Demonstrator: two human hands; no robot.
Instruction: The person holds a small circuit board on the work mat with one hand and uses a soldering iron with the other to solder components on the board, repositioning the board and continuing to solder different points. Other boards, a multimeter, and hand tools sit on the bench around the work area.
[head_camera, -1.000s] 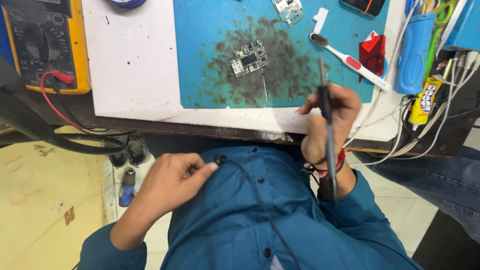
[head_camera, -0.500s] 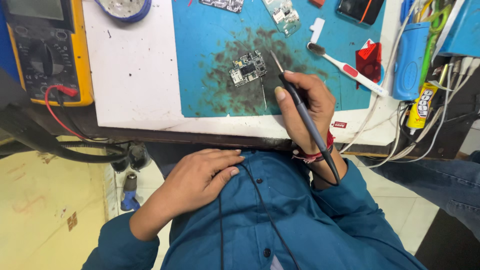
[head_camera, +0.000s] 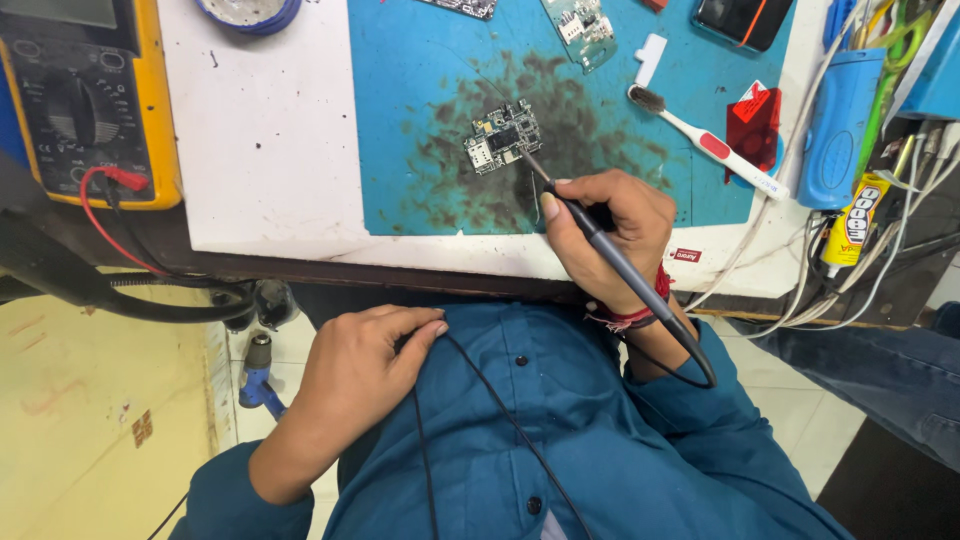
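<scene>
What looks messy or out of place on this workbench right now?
The blue mat carries a wide dark smudge, densest around the small circuit board that the right hand touches with a probe tip. The toothbrush lies askew, its bristles darkened. At the right edge, white cables hang in a tangle.

The blue mat (head_camera: 420, 130) looks matt and rubbery, smeared with dark, rough stains around the small circuit board (head_camera: 503, 136), whose metal parts glint. Right of the mat, the toothbrush (head_camera: 715, 147) is glossy plastic. Below the mat, the soldering iron (head_camera: 610, 255) has a matt dark handle, and the shirt (head_camera: 600, 450) is soft cloth
</scene>
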